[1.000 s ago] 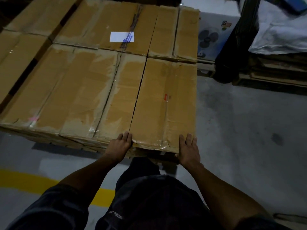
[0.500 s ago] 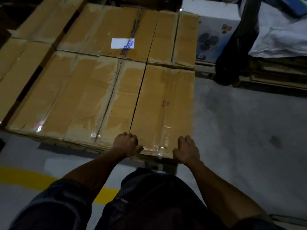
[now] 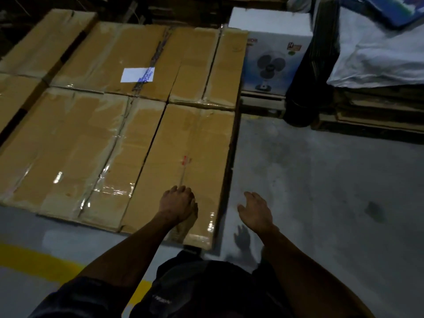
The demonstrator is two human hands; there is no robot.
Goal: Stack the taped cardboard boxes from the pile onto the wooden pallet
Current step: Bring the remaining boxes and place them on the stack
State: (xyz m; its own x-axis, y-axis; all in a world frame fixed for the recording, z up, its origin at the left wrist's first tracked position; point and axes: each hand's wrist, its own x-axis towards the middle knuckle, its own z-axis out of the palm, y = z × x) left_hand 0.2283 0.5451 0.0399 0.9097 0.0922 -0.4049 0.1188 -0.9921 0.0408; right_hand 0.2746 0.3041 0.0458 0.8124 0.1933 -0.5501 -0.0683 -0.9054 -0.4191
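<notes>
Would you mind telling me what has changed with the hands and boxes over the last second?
Both hands let go of the nearest box's front edge. The left hand now hovers over its top; the right hand has swung off to the right, open above the floor. The boxes lie as they did.

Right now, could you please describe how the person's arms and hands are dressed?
Both forearms are bare, and so are the left hand and the right hand: no gloves, watch or rings show in this dim light. Dark short sleeves cover the upper arms. Lower down, dark clothing carries small pale lettering, too blurred to read.
</notes>
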